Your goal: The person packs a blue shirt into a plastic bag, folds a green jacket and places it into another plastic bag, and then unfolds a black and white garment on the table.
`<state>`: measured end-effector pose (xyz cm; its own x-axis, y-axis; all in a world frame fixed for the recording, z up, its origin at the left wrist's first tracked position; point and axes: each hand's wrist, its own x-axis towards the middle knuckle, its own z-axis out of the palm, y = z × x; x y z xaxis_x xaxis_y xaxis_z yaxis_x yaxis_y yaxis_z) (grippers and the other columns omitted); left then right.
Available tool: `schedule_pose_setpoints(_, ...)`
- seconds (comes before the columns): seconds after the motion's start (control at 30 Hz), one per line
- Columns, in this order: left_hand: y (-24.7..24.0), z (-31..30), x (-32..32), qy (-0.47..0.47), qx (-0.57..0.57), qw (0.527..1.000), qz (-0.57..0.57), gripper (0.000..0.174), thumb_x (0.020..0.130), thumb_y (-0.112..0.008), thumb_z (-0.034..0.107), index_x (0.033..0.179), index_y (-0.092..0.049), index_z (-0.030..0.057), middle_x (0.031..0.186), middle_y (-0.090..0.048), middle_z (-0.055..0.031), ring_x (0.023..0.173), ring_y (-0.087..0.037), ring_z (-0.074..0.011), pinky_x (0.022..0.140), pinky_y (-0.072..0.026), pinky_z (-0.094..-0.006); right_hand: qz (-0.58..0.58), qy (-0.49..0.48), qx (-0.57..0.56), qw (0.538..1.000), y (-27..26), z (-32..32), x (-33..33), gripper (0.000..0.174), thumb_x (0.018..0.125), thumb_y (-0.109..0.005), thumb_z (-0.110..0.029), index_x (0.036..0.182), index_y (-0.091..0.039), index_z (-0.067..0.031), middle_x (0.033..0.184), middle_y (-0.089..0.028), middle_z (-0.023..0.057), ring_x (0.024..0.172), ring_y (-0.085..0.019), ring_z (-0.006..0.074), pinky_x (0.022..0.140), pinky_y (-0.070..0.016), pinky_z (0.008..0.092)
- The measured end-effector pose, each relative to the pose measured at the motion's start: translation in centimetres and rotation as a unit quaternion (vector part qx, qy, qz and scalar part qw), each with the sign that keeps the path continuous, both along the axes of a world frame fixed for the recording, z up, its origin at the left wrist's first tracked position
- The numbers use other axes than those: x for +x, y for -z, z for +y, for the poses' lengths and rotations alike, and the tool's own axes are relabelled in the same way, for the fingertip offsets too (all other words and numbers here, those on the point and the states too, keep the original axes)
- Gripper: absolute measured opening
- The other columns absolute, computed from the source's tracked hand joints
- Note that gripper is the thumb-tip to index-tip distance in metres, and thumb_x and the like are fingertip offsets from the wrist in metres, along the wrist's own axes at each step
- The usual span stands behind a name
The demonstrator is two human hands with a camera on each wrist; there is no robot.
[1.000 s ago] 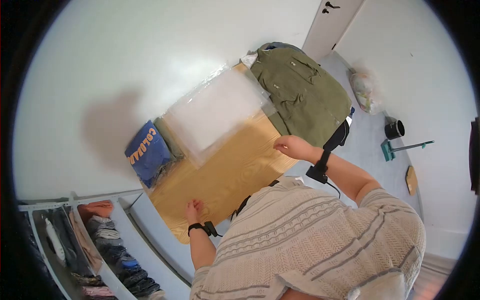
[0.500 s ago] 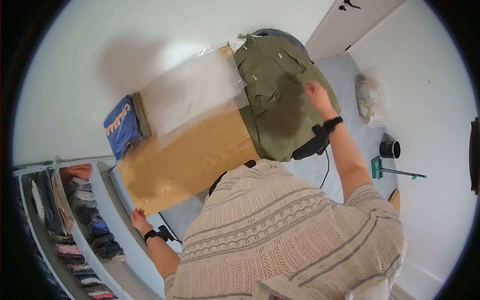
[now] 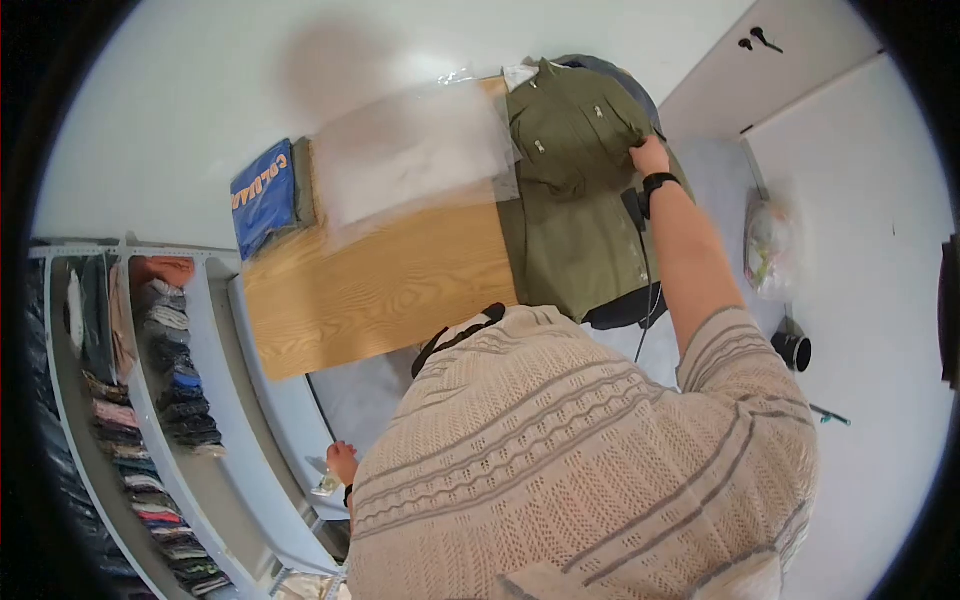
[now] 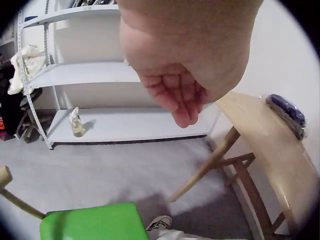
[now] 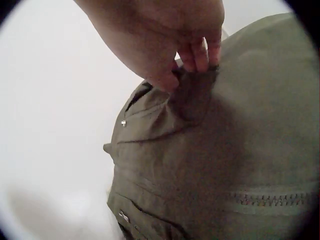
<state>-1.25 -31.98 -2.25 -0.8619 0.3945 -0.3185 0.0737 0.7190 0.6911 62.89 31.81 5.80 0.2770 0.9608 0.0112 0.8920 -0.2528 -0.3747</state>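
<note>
An olive green jacket (image 3: 575, 245) with a zip and silver pocket pulls lies over a pile at the table's right end. My right hand (image 3: 652, 157) pinches a fold of it near its upper right edge. In the right wrist view, thumb and fingers of that hand (image 5: 170, 35) gather the jacket cloth (image 5: 270, 125) beside a pocket. Low at my side hangs my left hand (image 3: 341, 463), its fingers loosely curled around nothing. A clear plastic bag (image 3: 420, 150) lies flat on the wooden table (image 3: 390, 290), left of the jacket.
A folded blue garment (image 3: 262, 195) with orange lettering sits at the table's left end. White shelves (image 3: 235, 410) with stacked clothes stand at the left. The left wrist view shows a green seat (image 4: 95, 225) and a bottle (image 4: 77, 124) on the bottom shelf.
My right hand has moved from over the table's front edge, across the jacket, to its upper right edge and taken hold of cloth there. My left hand has dropped from the table to my side.
</note>
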Motion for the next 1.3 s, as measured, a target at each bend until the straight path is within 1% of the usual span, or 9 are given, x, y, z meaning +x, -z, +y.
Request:
schedule_pose_setpoints(0.1, 1.7, -3.0, -1.1, 0.017, 0.002, 1.0, 0.005, 0.019, 0.084, -0.051, 0.014, 0.085, -0.057, -0.0044, 0.067, -0.06, -0.0105, 0.055, -0.056, -0.016, 0.053, -0.0465, -0.0277, -0.027, 0.029, -0.047, 0.998, 0.5, 0.5, 0.0, 0.037, 0.078, -0.06, -0.028, 0.101, -0.062, 0.0, 0.106, -0.061, 0.0212, 0.095, -0.059, 0.0366, 0.085, -0.0468, 0.0427)
schedule_pose_setpoints(0.2, -3.7, 1.0, 0.7, 0.037, -0.033, 0.998, 0.045, 0.02, 0.085, -0.051, 0.014, 0.086, -0.058, -0.0044, 0.067, -0.061, -0.0101, 0.055, -0.056, -0.016, 0.053, -0.046, -0.0281, -0.043, -0.037, -0.077, 0.995, -0.3, -0.3, -0.1, 0.031, 0.08, -0.056, -0.024, 0.097, -0.062, 0.0014, 0.102, -0.061, 0.0224, 0.093, -0.058, 0.0385, 0.081, -0.0469, 0.0427)
schedule_pose_setpoints(0.3, -5.8, 5.2, 0.1, 0.021, -0.027, 0.998, 0.06, 0.02, 0.085, -0.052, 0.015, 0.087, -0.059, -0.0036, 0.067, -0.06, -0.0091, 0.056, -0.056, -0.0151, 0.054, -0.0456, -0.0271, 0.281, -0.018, 0.007, 0.96, -0.5, -1.6, 0.4, 0.023, 0.086, -0.053, -0.023, 0.088, -0.057, -0.0005, 0.076, -0.057, 0.0056, 0.07, -0.054, 0.0162, 0.065, -0.043, 0.0308)
schedule_pose_setpoints(0.43, -5.9, 10.3, -2.0, 0.049, 0.096, 0.994, 0.027, 0.019, 0.09, -0.05, 0.015, 0.087, -0.059, -0.0015, 0.069, -0.059, -0.0057, 0.059, -0.056, -0.0135, 0.055, -0.0451, -0.0256, 0.443, -0.17, 0.011, 0.88, -8.4, -10.6, -5.4, 0.006, 0.088, -0.05, -0.01, 0.085, -0.052, -0.0055, 0.075, -0.05, -0.0017, 0.073, -0.047, 0.0097, 0.069, -0.0406, 0.0251)
schedule_pose_setpoints(0.6, -9.1, 18.2, 0.0, 0.102, 0.134, 0.985, 0.029, 0.018, 0.091, -0.05, 0.014, 0.086, -0.059, -0.0005, 0.071, -0.059, -0.0047, 0.061, -0.056, -0.0127, 0.057, -0.0452, -0.025, 0.28, -0.444, -0.139, 0.84, -12.4, -20.1, -13.7, 0.014, 0.083, -0.057, -0.015, 0.085, -0.056, -0.0011, 0.078, -0.058, 0.013, 0.072, -0.056, 0.0233, 0.067, -0.0449, 0.0344)
schedule_pose_setpoints(0.7, -7.8, 21.3, 0.5, 0.174, 0.15, 0.972, 0.048, 0.018, 0.09, -0.05, 0.014, 0.086, -0.059, -0.0012, 0.071, -0.059, -0.0054, 0.062, -0.056, -0.0126, 0.059, -0.0453, -0.0255, 0.289, -0.424, -0.208, 0.832, -11.9, -20.4, -15.3, 0.014, 0.082, -0.057, -0.015, 0.083, -0.056, -0.001, 0.078, -0.06, 0.0147, 0.073, -0.058, 0.0261, 0.067, -0.0457, 0.0353)
schedule_pose_setpoints(0.9, -9.5, 26.2, 5.2, 0.272, 0.17, 0.947, 0.001, 0.017, 0.089, -0.051, 0.011, 0.086, -0.06, -0.0029, 0.071, -0.06, -0.0069, 0.064, -0.057, -0.0125, 0.061, -0.0457, -0.0256, 0.096, -0.322, 0.103, 0.936, -7.4, -15.0, -15.1, 0.025, 0.076, -0.064, -0.02, 0.094, -0.056, -0.0041, 0.099, -0.06, 0.0158, 0.092, -0.057, 0.0325, 0.075, -0.0489, 0.0391)
schedule_pose_setpoints(1.07, -10.1, 26.5, 6.8, 0.312, 0.17, 0.935, -0.007, 0.017, 0.089, -0.053, 0.011, 0.089, -0.061, -0.0038, 0.074, -0.062, -0.0083, 0.066, -0.058, -0.0132, 0.062, -0.0466, -0.0254, -0.006, -0.09, -0.171, 0.981, -3.2, -14.4, -14.7, 0.062, 0.07, -0.071, -0.031, 0.111, -0.043, 0.0055, 0.112, -0.053, 0.0217, 0.103, -0.054, 0.0388, 0.085, -0.0485, 0.0425)
schedule_pose_setpoints(1.3, -10.1, 25.0, 7.5, 0.301, 0.158, 0.94, -0.018, 0.018, 0.089, -0.053, 0.011, 0.092, -0.062, -0.0042, 0.077, -0.063, -0.0092, 0.068, -0.059, -0.0141, 0.064, -0.0474, -0.0258, 0.164, -0.125, -0.216, 0.954, -1.3, -17.0, -11.3, 0.039, 0.072, -0.067, -0.024, 0.092, -0.058, 0.0092, 0.091, -0.063, 0.0228, 0.082, -0.062, 0.0301, 0.072, -0.0494, 0.0374)
